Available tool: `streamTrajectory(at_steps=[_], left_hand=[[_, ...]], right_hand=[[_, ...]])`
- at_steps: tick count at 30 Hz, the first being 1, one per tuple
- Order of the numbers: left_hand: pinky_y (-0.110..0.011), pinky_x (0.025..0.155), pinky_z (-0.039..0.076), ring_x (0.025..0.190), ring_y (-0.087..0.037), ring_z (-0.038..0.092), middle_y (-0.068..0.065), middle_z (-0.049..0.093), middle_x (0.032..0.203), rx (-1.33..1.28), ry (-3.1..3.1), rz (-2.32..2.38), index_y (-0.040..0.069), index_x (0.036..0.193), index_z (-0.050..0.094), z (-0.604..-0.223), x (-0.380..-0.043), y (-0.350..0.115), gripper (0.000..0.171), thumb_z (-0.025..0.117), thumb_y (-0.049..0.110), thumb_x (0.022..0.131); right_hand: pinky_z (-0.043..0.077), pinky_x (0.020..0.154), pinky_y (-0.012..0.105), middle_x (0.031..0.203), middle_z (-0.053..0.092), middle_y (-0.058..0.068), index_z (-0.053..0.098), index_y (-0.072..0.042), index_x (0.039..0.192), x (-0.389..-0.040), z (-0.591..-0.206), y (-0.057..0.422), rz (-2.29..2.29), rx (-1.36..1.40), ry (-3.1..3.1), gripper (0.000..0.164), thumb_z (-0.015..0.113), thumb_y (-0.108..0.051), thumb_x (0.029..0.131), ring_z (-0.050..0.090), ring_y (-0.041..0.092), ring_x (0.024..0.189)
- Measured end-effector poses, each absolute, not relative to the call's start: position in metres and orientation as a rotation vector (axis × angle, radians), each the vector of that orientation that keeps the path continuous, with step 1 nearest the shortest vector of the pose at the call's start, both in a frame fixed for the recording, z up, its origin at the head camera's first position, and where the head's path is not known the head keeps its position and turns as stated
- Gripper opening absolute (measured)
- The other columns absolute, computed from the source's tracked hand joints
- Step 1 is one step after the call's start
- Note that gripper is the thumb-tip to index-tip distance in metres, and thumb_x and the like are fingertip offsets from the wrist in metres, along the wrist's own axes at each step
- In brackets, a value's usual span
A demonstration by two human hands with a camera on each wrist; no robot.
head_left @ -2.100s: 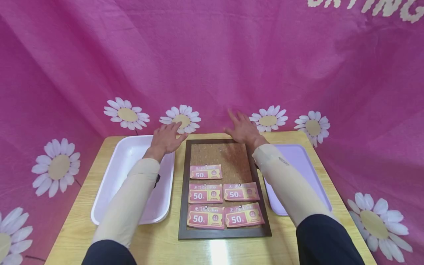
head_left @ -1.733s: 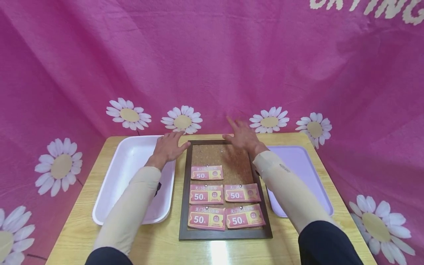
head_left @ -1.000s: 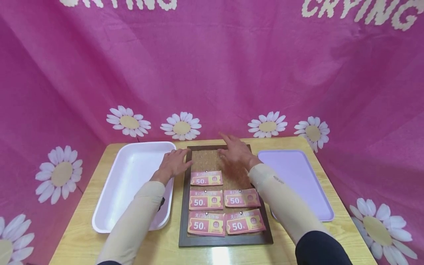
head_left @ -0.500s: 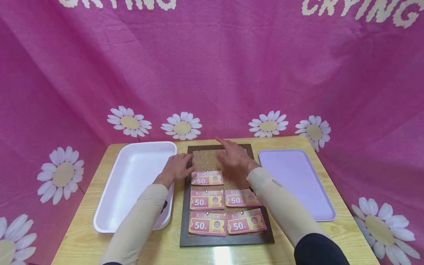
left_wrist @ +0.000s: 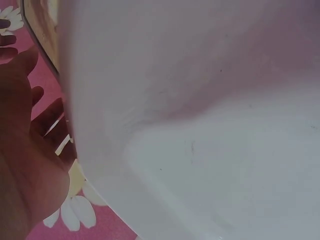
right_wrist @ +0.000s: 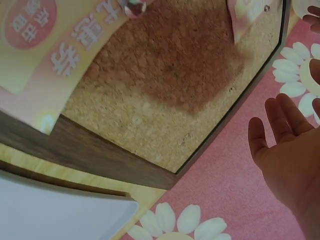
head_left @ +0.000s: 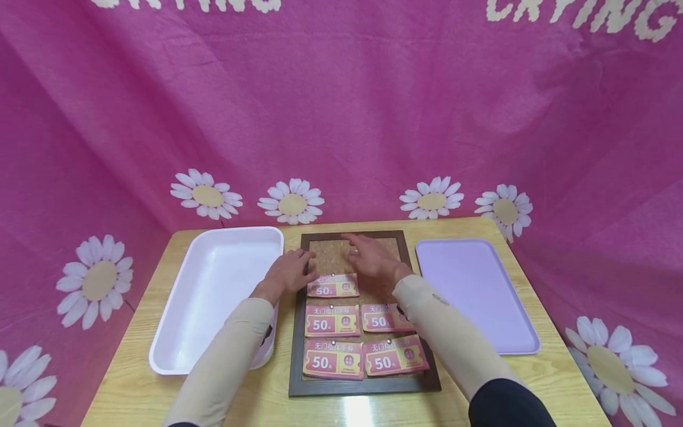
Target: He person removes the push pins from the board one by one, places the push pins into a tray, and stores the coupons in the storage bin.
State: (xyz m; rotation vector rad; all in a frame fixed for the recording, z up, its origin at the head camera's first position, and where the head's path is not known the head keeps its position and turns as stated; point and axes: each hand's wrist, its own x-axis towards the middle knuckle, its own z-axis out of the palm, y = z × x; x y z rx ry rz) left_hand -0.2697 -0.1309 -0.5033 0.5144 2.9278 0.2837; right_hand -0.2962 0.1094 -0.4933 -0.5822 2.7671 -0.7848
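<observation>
A dark-framed cork board (head_left: 328, 252) lies on the table, bearing several pink and yellow coupons fixed with small round-headed pins. My left hand (head_left: 290, 270) reaches over the board's left frame, its fingertips right at the upper-left coupon (head_left: 333, 287). Over the bare far part of the cork is my right hand (head_left: 372, 256), index finger stretched toward the far frame. Fingers of the right hand (right_wrist: 290, 150) look spread and relaxed in the right wrist view, holding nothing visible. The left hand (left_wrist: 30, 145) also has loose fingers in its wrist view, partly hidden by the basin's rim.
A deep white basin (head_left: 176, 296) stands left of the board, under the left forearm. To the right lies a flat lilac tray (head_left: 469, 267). A pink cloth (head_left: 341, 118) with daisies hangs behind the wooden table (head_left: 251, 397) and at its sides.
Both hands have come down and nearer. The left hand has moved right, from over the basin's far edge to the top-left coupon; the right has shifted left over the cork. The coupons stay put.
</observation>
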Motion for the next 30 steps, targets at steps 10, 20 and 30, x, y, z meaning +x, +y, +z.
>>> streamTrajectory(at_steps=[10, 20, 30], left_hand=[[-0.043, 0.104, 0.042, 0.123, -0.027, 0.051, -0.006, 0.053, 0.134, 0.519, 2.894, 0.292, 0.022, 0.138, 0.049, -0.513, -0.266, -0.129, 0.056, 0.060, 0.049, 0.090], [-0.043, 0.104, 0.041, 0.118, -0.026, 0.053, -0.005, 0.056, 0.131, 0.554, 2.880, 0.168, 0.023, 0.138, 0.049, -0.516, -0.266, -0.126, 0.057, 0.060, 0.050, 0.089], [-0.045, 0.102, 0.042, 0.121, -0.027, 0.053, -0.006, 0.055, 0.134, 0.611, 2.888, 0.086, 0.021, 0.136, 0.051, -0.519, -0.264, -0.124, 0.055, 0.060, 0.050, 0.089]], right_hand=[[0.037, 0.110, 0.046, 0.147, 0.047, 0.007, 0.036, -0.025, 0.148, -0.292, -0.505, 0.101, -0.834, -0.629, 2.683, 0.053, 0.053, -0.025, 0.098, 0.053, 0.025, 0.127], [0.037, 0.110, 0.045, 0.139, 0.054, 0.009, 0.041, -0.022, 0.145, -0.288, -0.515, 0.094, -0.814, -0.645, 2.661, 0.051, 0.054, -0.021, 0.096, 0.054, 0.024, 0.125], [0.051, 0.080, 0.032, 0.116, 0.059, 0.004, 0.047, -0.019, 0.140, -0.286, -0.517, 0.091, -0.797, -0.672, 2.614, 0.045, 0.055, -0.023, 0.096, 0.062, 0.013, 0.075]])
